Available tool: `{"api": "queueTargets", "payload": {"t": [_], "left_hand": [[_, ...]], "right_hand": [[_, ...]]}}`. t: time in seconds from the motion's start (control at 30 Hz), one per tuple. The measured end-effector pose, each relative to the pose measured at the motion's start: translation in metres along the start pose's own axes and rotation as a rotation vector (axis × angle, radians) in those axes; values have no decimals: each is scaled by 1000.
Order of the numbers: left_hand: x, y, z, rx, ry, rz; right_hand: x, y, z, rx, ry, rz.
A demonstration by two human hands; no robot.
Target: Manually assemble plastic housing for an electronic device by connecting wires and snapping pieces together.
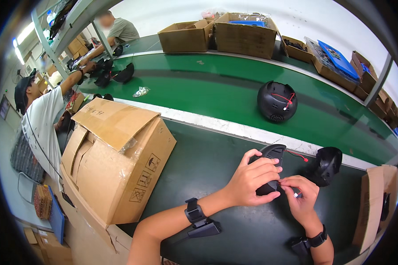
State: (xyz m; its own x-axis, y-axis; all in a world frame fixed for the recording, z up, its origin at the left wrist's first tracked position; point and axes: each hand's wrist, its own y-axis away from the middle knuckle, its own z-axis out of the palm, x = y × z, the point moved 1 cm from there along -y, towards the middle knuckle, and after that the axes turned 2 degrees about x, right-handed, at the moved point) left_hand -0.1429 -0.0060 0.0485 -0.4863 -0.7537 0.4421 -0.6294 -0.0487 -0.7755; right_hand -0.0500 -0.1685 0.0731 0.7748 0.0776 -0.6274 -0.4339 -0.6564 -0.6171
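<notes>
My left hand (255, 180) is closed around a black rounded plastic housing (276, 152), holding it tilted above the dark green bench. A thin red cable with a red plug (305, 159) sticks out from the housing's far side. At the housing's near right edge, the fingertips of my right hand (301, 194) pinch a thin wire with a small white connector (296, 194). Part of that wire is hidden by the fingers. Just right of the housing, another black curved housing piece (327, 165) lies on the bench.
A black round housing (276, 101) with a red wire sits on the green conveyor belt (216, 81). To my left stands a large cardboard box (139, 176); a smaller open carton (370, 207) is at right. Boxes (245, 39) line the far shelf. Two people work at the left.
</notes>
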Motion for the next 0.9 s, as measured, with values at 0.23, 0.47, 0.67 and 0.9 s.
{"api": "queueTargets", "payload": {"t": [0.23,0.47,0.67,0.9], "left_hand": [[0,-8,-4,-45,-9,-20],[-5,-22,-23,-164,-46,-39],[-3,-31,-17,-229,-32,-85],[6,-40,-18,-351,-18,-52]], "right_hand": [[-8,-19,-6,-22,95,53],[-8,-28,-7,-26,11,31],[-11,-27,-3,-9,-64,60],[-17,-34,-1,8,99,-141]]}}
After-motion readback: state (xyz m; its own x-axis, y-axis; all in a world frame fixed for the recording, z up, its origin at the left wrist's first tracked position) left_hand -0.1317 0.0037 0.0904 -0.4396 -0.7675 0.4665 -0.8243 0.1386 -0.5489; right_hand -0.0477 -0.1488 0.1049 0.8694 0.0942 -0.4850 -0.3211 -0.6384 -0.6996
